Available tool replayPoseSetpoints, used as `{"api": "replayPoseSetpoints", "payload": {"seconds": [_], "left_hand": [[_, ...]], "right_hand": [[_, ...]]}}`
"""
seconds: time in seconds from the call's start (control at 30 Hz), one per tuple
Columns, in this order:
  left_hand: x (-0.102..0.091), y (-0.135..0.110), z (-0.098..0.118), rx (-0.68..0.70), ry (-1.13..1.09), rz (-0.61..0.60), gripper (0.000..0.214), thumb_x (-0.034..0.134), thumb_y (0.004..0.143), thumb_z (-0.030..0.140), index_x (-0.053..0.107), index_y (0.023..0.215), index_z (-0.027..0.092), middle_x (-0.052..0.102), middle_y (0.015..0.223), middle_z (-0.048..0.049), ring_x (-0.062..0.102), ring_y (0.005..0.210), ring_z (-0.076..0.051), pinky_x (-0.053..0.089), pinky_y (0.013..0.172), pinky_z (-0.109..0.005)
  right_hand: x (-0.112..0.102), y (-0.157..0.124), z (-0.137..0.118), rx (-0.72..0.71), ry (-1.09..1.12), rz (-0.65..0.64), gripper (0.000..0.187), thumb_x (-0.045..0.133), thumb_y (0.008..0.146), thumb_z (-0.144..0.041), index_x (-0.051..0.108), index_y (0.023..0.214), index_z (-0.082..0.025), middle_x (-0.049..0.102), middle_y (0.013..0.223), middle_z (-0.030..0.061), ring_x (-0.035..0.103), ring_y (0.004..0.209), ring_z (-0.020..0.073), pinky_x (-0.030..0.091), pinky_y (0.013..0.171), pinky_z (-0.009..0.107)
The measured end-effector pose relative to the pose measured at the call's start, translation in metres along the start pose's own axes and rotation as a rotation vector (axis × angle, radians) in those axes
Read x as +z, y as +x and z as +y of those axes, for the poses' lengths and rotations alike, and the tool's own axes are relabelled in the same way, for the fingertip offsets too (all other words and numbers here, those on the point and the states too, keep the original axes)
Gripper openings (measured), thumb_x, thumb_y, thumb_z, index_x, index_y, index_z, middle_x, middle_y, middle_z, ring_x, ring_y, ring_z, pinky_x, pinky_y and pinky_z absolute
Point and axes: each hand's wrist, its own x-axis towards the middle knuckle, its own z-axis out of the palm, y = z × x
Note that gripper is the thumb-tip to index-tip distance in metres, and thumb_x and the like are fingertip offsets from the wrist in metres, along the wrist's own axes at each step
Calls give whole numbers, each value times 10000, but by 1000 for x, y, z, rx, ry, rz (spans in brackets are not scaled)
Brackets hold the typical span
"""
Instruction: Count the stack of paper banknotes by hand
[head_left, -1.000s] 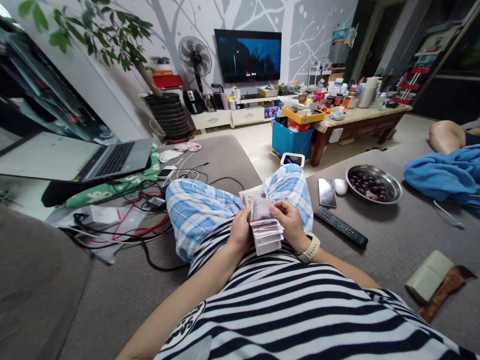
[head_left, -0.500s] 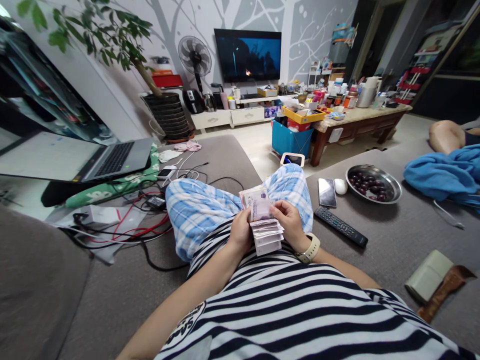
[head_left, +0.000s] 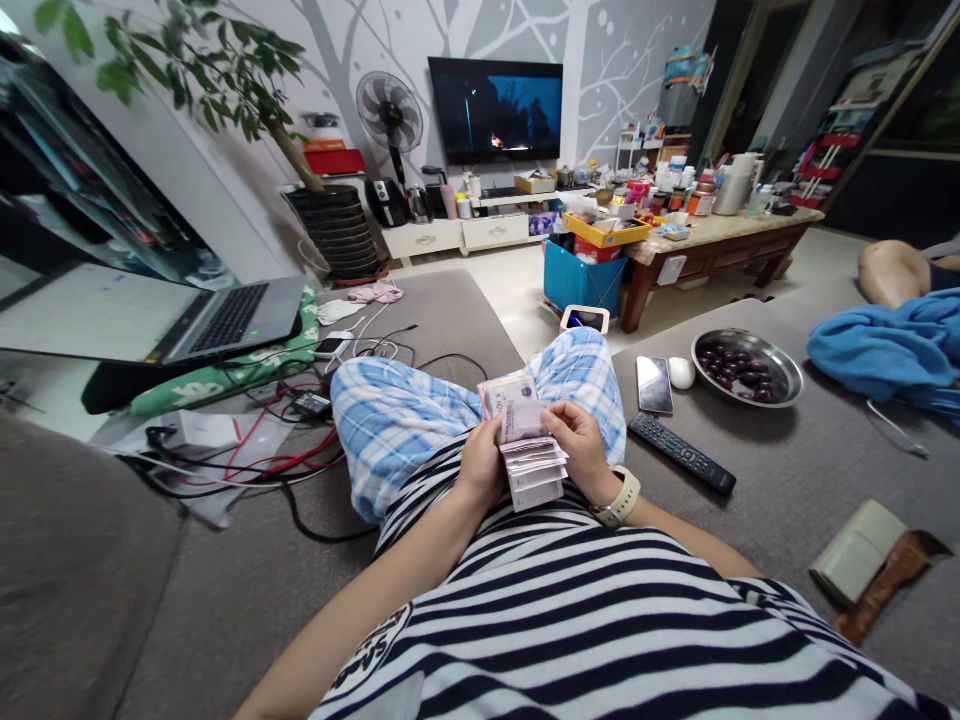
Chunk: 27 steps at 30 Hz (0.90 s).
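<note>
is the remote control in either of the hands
No, the left hand and right hand both hold the banknotes, while the black remote control lies on the grey upholstery.

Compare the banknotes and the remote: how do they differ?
Colour: the banknotes are pale purplish, the remote black. Place: the left hand and right hand hold the banknotes; the remote lies on the couch. Build: the banknotes are several thin sheets, the remote one long, solid bar.
</note>
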Motion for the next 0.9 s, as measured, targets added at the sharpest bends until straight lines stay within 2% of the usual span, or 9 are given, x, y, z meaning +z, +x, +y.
{"api": "replayPoseSetpoints", "payload": {"seconds": [0.5, 0.6, 0.7, 0.8, 0.9], "left_hand": [[-2, 2, -2, -12, -11, 15, 189, 744, 591, 314, 706, 686, 155, 736, 687, -49, 706, 791, -267, 562, 737, -353], [0, 1, -1, -26, -32, 20, 194, 745, 609, 317, 712, 705, 152, 743, 694, -49, 705, 738, -256, 564, 729, -365], [2, -1, 1, -23, -39, 31, 210, 748, 601, 310, 714, 719, 139, 752, 722, -61, 700, 712, -241, 559, 720, -357], [2, -2, 2, -10, -11, 18, 226, 765, 584, 315, 715, 720, 141, 757, 738, -61, 693, 711, -231, 546, 712, -343], [1, -3, 2, 9, 11, -35, 270, 775, 590, 335, 737, 770, 138, 766, 769, -63, 700, 750, -239, 541, 747, -345]], "right_hand": [[-2, 0, -3, 23, 12, -13, 360, 729, 781, -528, 608, 695, -201, 531, 607, -32, 431, 555, 119, 365, 543, 265], [-6, -3, -3, 52, 19, -71, 388, 693, 822, -557, 623, 684, -201, 556, 572, -22, 432, 513, 116, 348, 511, 264], [-9, -4, -19, 73, 20, -172, 399, 663, 860, -568, 641, 702, -203, 614, 560, -2, 473, 496, 127, 384, 514, 275], [-12, -2, -56, -58, -4, -224, 324, 670, 901, -476, 661, 715, -210, 637, 584, -1, 503, 518, 130, 422, 543, 281], [-17, -11, -103, -387, 6, -221, 260, 635, 934, -468, 716, 832, -243, 658, 659, 7, 546, 557, 143, 470, 593, 310]]}}
